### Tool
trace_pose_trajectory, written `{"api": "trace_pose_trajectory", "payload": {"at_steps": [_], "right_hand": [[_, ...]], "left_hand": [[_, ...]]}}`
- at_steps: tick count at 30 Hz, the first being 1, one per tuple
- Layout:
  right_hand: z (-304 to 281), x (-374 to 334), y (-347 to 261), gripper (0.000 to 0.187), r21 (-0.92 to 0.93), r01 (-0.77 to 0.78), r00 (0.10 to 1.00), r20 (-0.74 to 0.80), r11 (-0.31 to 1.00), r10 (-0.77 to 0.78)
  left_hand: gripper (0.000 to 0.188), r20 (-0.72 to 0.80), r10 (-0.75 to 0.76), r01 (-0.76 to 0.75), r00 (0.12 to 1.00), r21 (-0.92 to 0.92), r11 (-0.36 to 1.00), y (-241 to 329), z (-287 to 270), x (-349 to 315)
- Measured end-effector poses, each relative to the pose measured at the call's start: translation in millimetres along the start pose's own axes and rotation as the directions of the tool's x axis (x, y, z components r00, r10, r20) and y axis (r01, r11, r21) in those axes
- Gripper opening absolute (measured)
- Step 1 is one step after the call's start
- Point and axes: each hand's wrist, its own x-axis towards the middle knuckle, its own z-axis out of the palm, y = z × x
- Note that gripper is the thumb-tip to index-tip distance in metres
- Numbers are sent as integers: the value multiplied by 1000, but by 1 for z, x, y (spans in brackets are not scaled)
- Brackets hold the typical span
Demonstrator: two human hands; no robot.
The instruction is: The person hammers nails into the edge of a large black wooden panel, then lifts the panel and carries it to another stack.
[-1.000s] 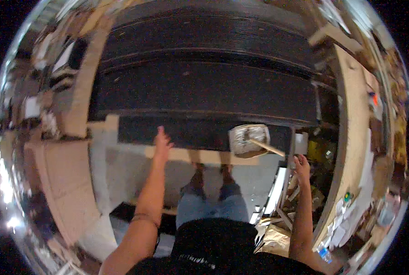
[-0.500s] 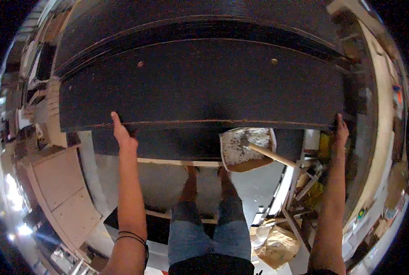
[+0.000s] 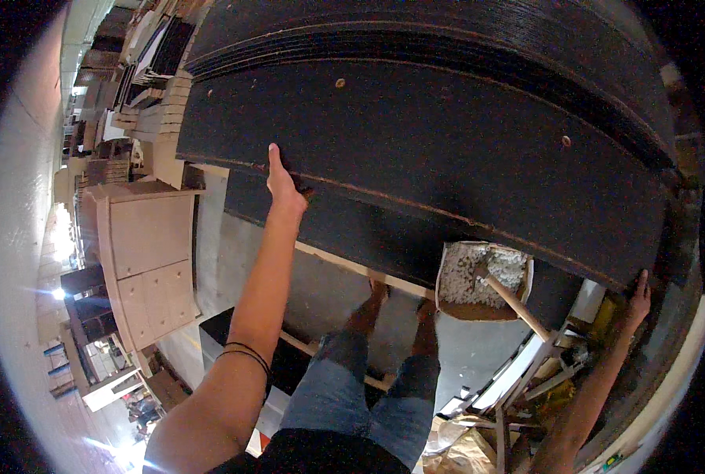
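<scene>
Before you, the black board (image 3: 447,134) presents a smooth, matt face and a rough, brownish front edge (image 3: 471,223). The open box (image 3: 479,310) appears to be cardboard; the handle (image 3: 518,307) leaning from it, smooth pale wood. Your shorts (image 3: 404,399) are blue denim, the paper (image 3: 467,456) crumpled and brown, the floor (image 3: 329,292) matt, apparently concrete.

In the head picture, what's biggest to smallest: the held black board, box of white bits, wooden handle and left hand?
Held black board
Box of white bits
Wooden handle and left hand: about equally long here, and nearness could fool us, so unranked.
</scene>
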Motion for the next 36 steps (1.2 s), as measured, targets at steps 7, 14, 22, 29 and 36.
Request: {"api": "trace_pose_trajectory", "payload": {"at_steps": [7,14,22,29,36], "right_hand": [[3,-39,-72,55,284,-286,954,-3,915,299],[-14,-35,34,48,-109,264,946,-166,958,-279],[-32,-132,-80,67,499,-326,907,-74,803,414],[-40,-134,-114,67,617,-418,869,59,667,491],[-15,-78,22,64,597,-179,911,-200,782,362]], "left_hand": [[76,15,-15,13,1000,147,989,11,-38,18],[78,213,-66,57,975,49,997,-12,-25,28],[69,86,-21,30,996,-106,994,2,-45,24],[76,9,-33,34,999,-143,989,-5,-59,11],[87,147,-208,228,967,-138,964,-47,-63,-25]]}}
